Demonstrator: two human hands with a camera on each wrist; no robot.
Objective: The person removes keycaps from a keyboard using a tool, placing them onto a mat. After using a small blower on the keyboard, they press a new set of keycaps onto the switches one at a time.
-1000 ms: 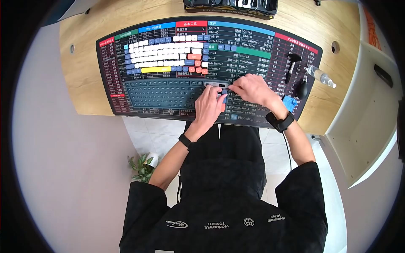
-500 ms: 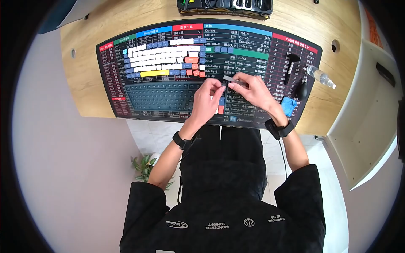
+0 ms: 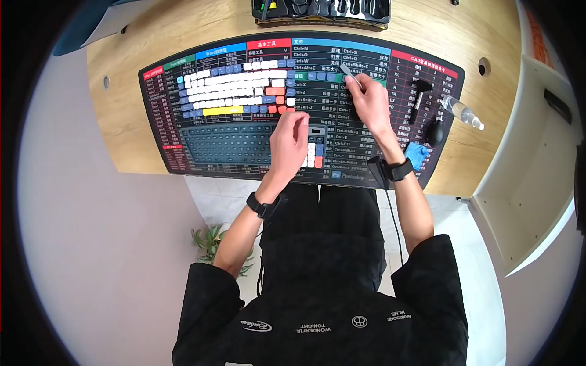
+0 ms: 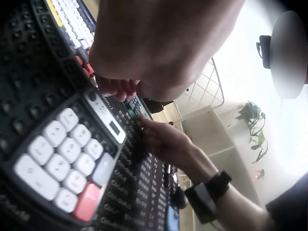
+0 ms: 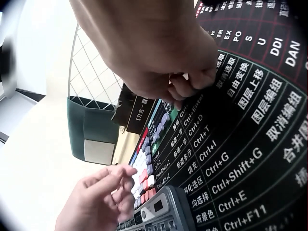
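Note:
My right hand (image 3: 369, 104) pinches a slim grey keycap puller (image 3: 347, 71) over the upper middle of the mat, right of a short row of blue keycaps (image 3: 321, 77). Its fingertips point down at the mat in the right wrist view. My left hand (image 3: 289, 141) hovers above the right part of the dark keyboard (image 3: 226, 145), fingers loosely curled, with nothing visible between them. Most of that keyboard is bare of caps; white keycaps (image 4: 70, 150) and a red keycap (image 4: 87, 201) sit on its number pad. Above it, loose white, blue, red and yellow keycaps (image 3: 235, 88) lie laid out in rows.
A desk mat (image 3: 366, 161) printed with shortcuts covers the wooden desk. To the right lie a black brush (image 3: 420, 100), a clear spray bottle (image 3: 463, 113), a black air blower (image 3: 434, 133) and a blue cloth (image 3: 417, 154). A tool box (image 3: 320, 15) stands at the back.
Both hands were together over the number pad. My right hand has moved up and away with the keycap puller towards the blue keycaps; my left hand has drawn slightly left.

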